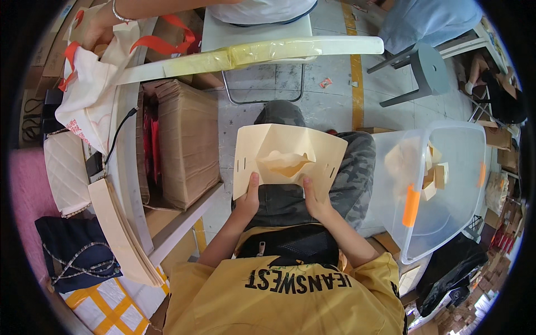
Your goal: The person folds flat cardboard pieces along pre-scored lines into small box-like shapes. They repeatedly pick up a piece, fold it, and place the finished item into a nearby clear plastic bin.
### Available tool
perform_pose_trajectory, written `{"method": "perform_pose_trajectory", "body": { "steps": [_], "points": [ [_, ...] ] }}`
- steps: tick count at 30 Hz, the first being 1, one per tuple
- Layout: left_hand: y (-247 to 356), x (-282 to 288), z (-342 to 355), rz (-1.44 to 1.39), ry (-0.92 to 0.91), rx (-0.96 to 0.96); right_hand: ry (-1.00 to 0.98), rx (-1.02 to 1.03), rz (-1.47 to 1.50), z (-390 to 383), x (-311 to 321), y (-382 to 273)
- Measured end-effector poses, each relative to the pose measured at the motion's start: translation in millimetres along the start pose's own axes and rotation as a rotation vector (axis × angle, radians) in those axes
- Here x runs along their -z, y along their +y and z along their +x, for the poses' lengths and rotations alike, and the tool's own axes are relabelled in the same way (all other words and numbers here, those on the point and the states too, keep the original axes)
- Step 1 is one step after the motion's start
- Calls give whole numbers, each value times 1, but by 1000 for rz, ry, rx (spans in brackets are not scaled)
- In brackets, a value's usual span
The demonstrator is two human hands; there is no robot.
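Above my lap I hold a cream cardboard box blank [290, 137], creased and partly folded, with a jagged-edged opening at its middle and small slits near both side edges. My left hand [249, 195] grips its near left corner, thumb on top. My right hand [314, 196] pinches the near right part the same way. The fingers under the card are hidden. On the table to my left lies a stack of flat cream card blanks [120, 234]. To my right stands a clear plastic bin [446, 223] with orange handles, with several small folded cream card pieces [434, 174] inside.
A large brown carton [187, 142] stands beside the table at my left. White quilted bag [67, 167], dark blue pouch [78, 251] and black cable [114, 131] lie on the table. A taped white bar [268, 50] crosses ahead. Another person's hand [100, 25] holds a cloth bag. A grey stool [427, 70] stands far right.
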State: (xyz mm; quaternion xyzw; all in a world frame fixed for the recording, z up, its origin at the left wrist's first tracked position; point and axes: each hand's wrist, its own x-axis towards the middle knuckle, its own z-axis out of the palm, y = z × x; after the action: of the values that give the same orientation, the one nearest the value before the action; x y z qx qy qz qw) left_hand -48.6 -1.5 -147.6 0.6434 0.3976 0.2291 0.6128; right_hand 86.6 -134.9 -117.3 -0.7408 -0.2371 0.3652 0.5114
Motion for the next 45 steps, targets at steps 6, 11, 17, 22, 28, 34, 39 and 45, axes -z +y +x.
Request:
{"method": "perform_pose_trajectory", "body": {
  "steps": [6, 11, 17, 22, 28, 34, 39, 45],
  "points": [
    [19, 2, 13, 246, -160, -99, -167, 131, -129, 9, -6, 2],
    [7, 8, 14, 177, -389, -154, -283, 246, -191, 19, -6, 12],
    [33, -6, 24, 393, -536, -382, -289, 364, -198, 33, -17, 17],
    [25, -6, 29, 285, -390, -359, -280, 431, -139, 33, 1, 1],
    [36, 25, 71, 312, -695, -544, -79, 440, -175, 56, 34, -7],
    [15, 2, 42, -120, -300, -267, 18, 382, 71, 47, 4, 21],
    [-13, -10, 32, -101, -48, -320, 243, 470, -6, 51, -14, 29],
    [-6, -11, 30, -125, -66, -257, 311, 476, 33, 51, -15, 35]
  ]
}}
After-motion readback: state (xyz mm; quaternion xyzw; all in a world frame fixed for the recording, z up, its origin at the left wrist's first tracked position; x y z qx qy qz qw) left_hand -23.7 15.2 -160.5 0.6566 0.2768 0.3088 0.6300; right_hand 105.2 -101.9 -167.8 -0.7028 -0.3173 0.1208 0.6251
